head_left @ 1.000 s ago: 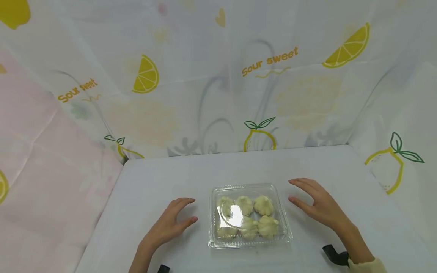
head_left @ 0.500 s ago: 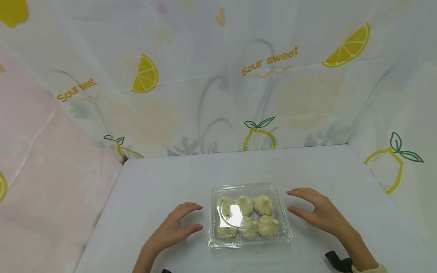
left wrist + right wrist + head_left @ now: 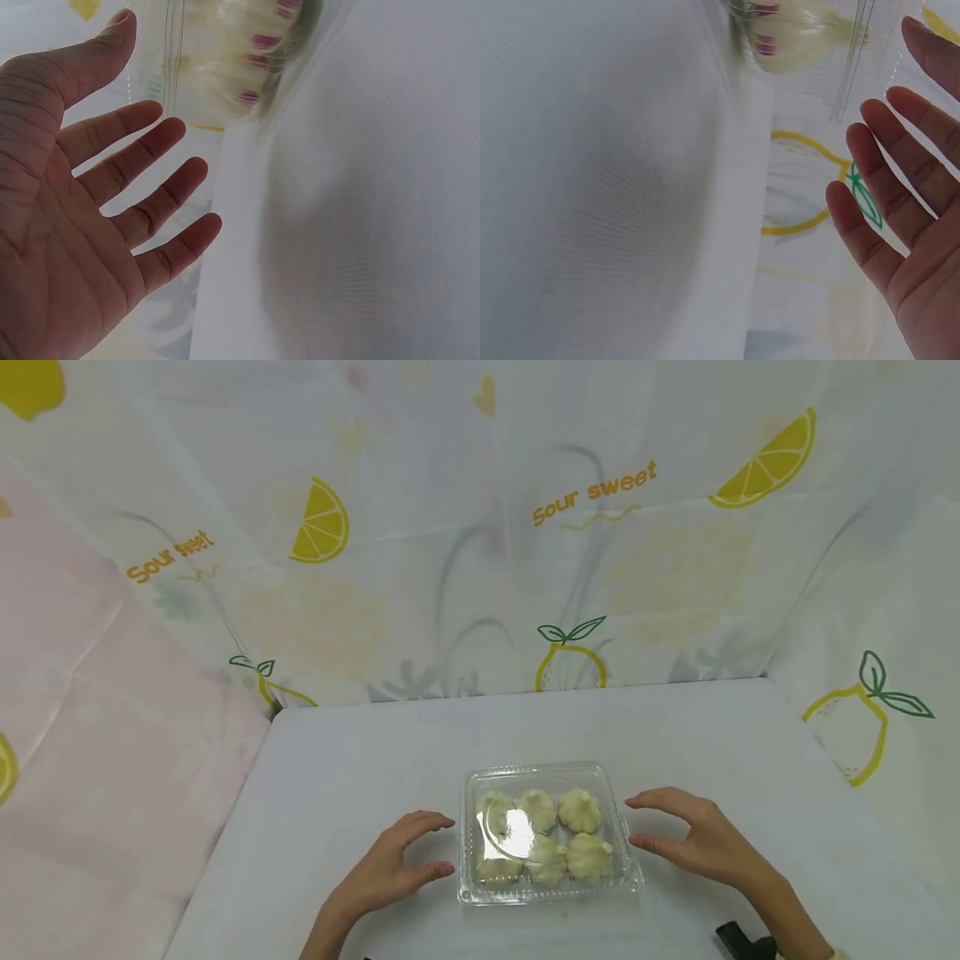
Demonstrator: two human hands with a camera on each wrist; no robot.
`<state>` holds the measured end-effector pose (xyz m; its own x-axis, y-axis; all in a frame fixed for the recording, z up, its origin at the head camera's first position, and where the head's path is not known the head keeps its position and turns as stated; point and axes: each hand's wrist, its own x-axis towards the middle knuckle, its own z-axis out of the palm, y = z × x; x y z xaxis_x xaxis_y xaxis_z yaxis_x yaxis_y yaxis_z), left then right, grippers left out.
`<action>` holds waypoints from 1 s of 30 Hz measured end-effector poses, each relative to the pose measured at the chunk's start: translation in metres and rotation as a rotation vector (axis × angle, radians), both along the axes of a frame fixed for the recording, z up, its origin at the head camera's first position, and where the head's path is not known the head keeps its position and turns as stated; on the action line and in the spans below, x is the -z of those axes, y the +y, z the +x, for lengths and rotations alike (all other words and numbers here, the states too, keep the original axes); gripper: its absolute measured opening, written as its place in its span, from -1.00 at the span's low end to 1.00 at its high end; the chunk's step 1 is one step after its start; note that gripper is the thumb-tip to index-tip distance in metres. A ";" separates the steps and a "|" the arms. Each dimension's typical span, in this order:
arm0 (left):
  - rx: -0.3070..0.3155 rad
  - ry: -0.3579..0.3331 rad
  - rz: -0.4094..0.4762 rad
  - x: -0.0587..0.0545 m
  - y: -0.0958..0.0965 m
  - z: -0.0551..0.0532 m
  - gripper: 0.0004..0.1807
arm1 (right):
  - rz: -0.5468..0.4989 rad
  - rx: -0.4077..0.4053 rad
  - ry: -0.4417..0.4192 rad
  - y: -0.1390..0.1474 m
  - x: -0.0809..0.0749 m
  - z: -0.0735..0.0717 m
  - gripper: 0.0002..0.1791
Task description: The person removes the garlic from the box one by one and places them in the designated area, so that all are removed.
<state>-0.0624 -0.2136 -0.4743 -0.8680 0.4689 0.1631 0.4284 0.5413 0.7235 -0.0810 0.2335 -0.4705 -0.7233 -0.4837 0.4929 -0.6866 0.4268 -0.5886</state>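
Observation:
On the white table, in the head view, lies a clear plastic clamshell box (image 3: pixel 551 896) with its lid down. Several pale ribbed garlic bulbs (image 3: pixel 579 811) show through the lid in two rows; glare hides part of the left ones. Purple marks appear low on the bulbs (image 3: pixel 225 82) in the left wrist view. My left hand (image 3: pixel 387 867) is just left of the box, its fingers extended and apart from the thumb. On the opposite side, close to the right edge, is my right hand (image 3: pixel 701 839), fingers spread likewise. Neither hand visibly grips the box.
The white table (image 3: pixel 375 735) runs back to a hanging cloth (image 3: pixel 465 593) printed with lemons and words. A pink cloth (image 3: pixel 97 735) hangs on the left. A black piece (image 3: pixel 742 941) sits by the right wrist.
Both hands have moved inward toward the box and somewhat nearer the table's front, the left going right and the right going slightly left. The box has stayed put.

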 end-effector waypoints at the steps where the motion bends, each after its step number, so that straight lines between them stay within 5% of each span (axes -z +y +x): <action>1: -0.001 -0.003 -0.002 0.000 0.000 0.000 -0.43 | -0.003 -0.009 -0.003 0.000 0.000 0.000 -0.44; 30: 0.052 -0.054 0.060 -0.001 0.008 0.004 -0.40 | 0.076 -0.117 -0.257 0.003 -0.004 0.008 -0.50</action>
